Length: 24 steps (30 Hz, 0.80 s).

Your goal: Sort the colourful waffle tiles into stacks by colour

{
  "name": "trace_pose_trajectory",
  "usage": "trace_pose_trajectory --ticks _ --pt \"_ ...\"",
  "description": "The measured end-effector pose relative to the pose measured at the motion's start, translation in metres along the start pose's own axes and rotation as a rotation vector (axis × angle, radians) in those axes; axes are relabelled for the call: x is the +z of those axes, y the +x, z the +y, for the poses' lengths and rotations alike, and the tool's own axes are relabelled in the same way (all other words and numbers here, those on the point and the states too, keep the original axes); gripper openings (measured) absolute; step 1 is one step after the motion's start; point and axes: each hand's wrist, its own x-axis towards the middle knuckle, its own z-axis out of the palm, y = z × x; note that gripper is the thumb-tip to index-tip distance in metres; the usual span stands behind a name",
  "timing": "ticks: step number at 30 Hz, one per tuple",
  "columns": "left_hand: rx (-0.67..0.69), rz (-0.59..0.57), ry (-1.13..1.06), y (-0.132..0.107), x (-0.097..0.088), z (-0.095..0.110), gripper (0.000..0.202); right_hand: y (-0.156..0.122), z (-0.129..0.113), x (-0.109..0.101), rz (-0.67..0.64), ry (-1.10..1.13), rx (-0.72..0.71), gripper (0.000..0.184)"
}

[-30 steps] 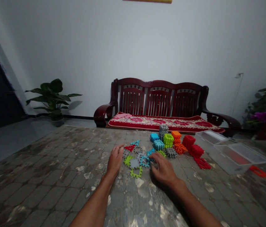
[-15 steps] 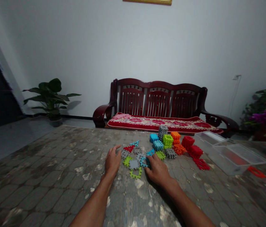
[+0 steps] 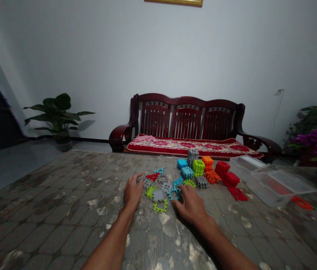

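Note:
My left hand (image 3: pixel 132 192) lies on the tablecloth with its fingers apart, left of a loose cluster of flat, notched plastic building tiles. My right hand (image 3: pixel 192 205) is at the cluster's right side, thumb and forefinger spread. Beside its fingertips lies a blue tile with a round opening (image 3: pixel 170 195); whether they touch it I cannot tell. The cluster also holds a solid grey tile (image 3: pixel 158 195), a green frame tile (image 3: pixel 160 210), a red triangular tile (image 3: pixel 152 176) and a blue triangular tile (image 3: pixel 160 171). Another green tile (image 3: pixel 189 183) shows just behind my right hand.
Stacks of tiles stand behind my right hand: blue (image 3: pixel 187 172), green (image 3: pixel 198 168), grey (image 3: pixel 193 157), orange (image 3: pixel 208 162) and red (image 3: pixel 222 169). A clear plastic box (image 3: pixel 271 195) sits open to the right, near an orange item (image 3: pixel 301 203). A wooden bench (image 3: pixel 188 120) stands beyond the table.
My right hand has shifted slightly right and its fingers have spread, uncovering more of the blue tile. My left hand looks unchanged. The whole view has shifted a little.

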Motion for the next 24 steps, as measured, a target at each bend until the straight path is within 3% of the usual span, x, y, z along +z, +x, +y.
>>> trace_pose_trajectory --ticks 6,10,16,20,24 --pt "-0.009 -0.007 0.000 0.000 -0.001 -0.001 0.035 -0.003 -0.012 0.003 -0.062 -0.088 0.018 0.042" --pt "-0.004 -0.015 0.000 0.000 -0.002 0.000 0.034 0.000 -0.005 0.004 0.005 -0.037 -0.027 0.042" --pt "0.002 -0.021 0.005 -0.001 -0.002 0.002 0.033 0.036 0.023 -0.018 0.227 -0.023 0.107 0.049" --pt "0.004 -0.019 0.021 -0.001 -0.002 0.003 0.033 0.062 0.039 -0.031 0.238 -0.123 0.187 0.051" --pt "-0.006 -0.021 0.041 -0.001 -0.002 0.003 0.032 0.076 0.047 -0.031 0.209 -0.203 0.226 0.051"
